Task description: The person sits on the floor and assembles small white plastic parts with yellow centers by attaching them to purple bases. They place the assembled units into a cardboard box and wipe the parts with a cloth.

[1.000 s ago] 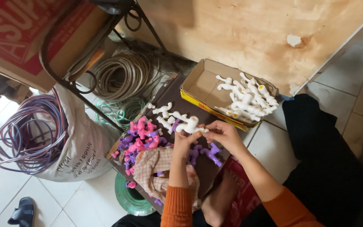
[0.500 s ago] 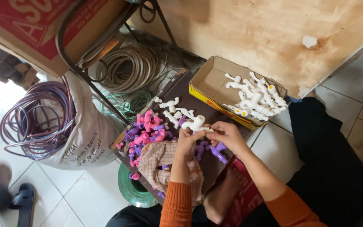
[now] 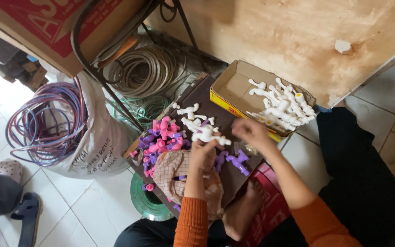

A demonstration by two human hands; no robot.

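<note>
I am holding a white tap (image 3: 209, 135) in my left hand (image 3: 203, 153) over the board (image 3: 206, 93), while my blurry right hand (image 3: 248, 130), maybe empty, is hovering near the box (image 3: 234, 84) of taps.

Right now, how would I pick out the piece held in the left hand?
Find the open cardboard box of white plastic taps by the wooden board. Just below-left of it, the left hand grips a white tap, raised above the heap of pink and purple pieces; it alone is held.
</note>
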